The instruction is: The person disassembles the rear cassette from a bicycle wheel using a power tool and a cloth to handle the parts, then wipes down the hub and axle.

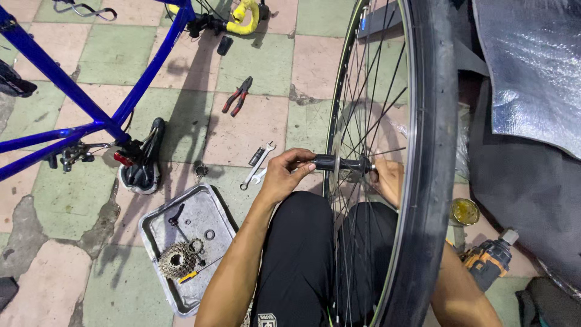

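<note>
Small blue rectangular sticker on wheel rim (363, 24), top of your view, near rim's upper edge. Small white-and-black rectangular tag on black trousers (266, 319), bottom edge, beside your left forearm. No packages, signs or screens in your view.

Tiled floor (266, 66): pliers (237, 95), tray (209, 212), wrenches (257, 166).

Wheel upright over the lap, tools spread on the floor to the left

The wheel (393, 163) stands between the hands, left hand (284, 175) and right hand (387, 178) at either hub (342, 163) end; left lies a tray (212, 212) holding a cassette (177, 260); behind it wrenches (257, 165), then pliers (237, 95); a drill (490, 260) lies right.
</note>
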